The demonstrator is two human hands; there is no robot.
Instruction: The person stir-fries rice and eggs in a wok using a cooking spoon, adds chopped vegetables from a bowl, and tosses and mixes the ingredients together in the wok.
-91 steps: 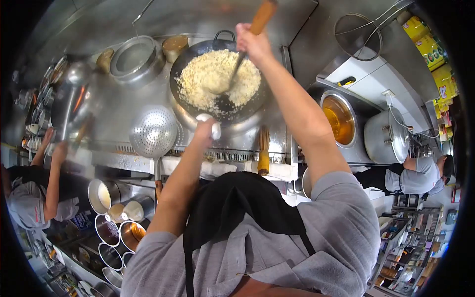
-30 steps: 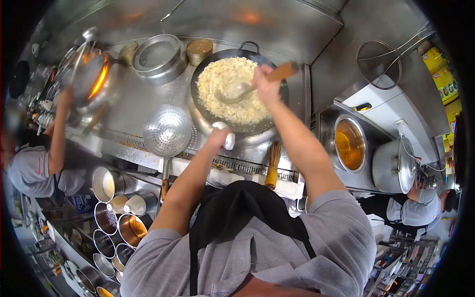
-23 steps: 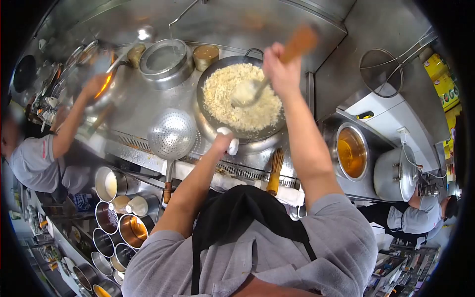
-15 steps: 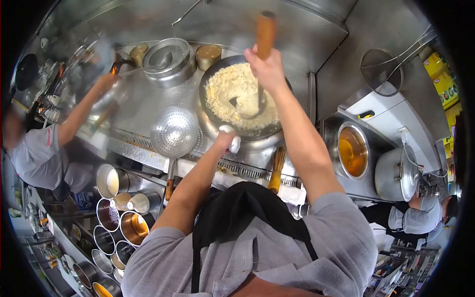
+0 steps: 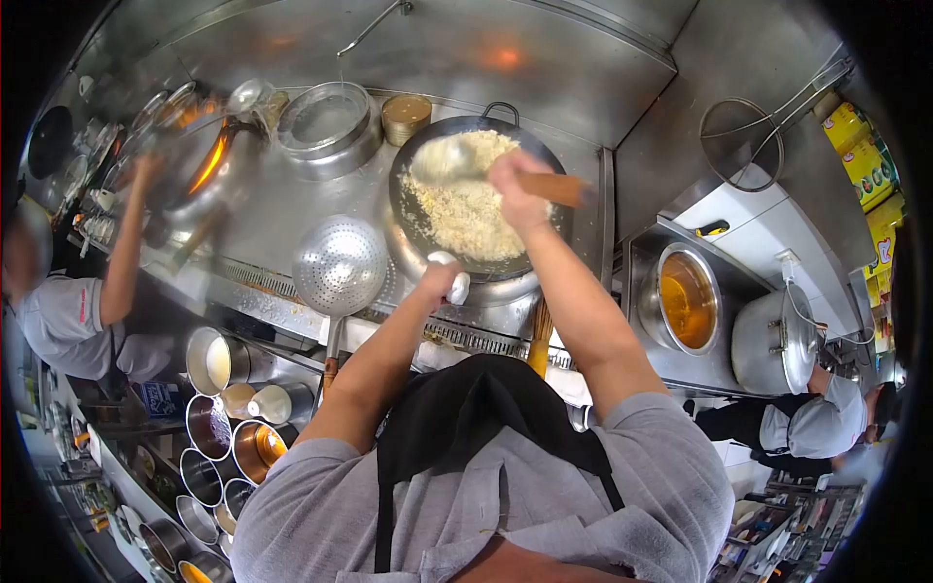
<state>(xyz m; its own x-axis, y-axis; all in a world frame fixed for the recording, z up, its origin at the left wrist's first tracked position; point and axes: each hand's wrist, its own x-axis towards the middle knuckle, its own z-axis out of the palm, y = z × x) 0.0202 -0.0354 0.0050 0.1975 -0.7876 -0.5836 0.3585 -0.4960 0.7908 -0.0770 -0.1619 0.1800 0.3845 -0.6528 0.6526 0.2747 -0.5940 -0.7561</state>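
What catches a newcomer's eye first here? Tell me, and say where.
The dark wok of pale, rice-like food, just above centre, with the right hand gripping a wooden-handled ladle. Next, the bright orange glow at upper left, and the amber liquid in a metal pot at right.

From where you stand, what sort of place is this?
Probably a restaurant kitchen. The right hand grips a ladle at a large wok of rice-like food, another person works near a flame-like glow, and metal pots stand clustered nearby.
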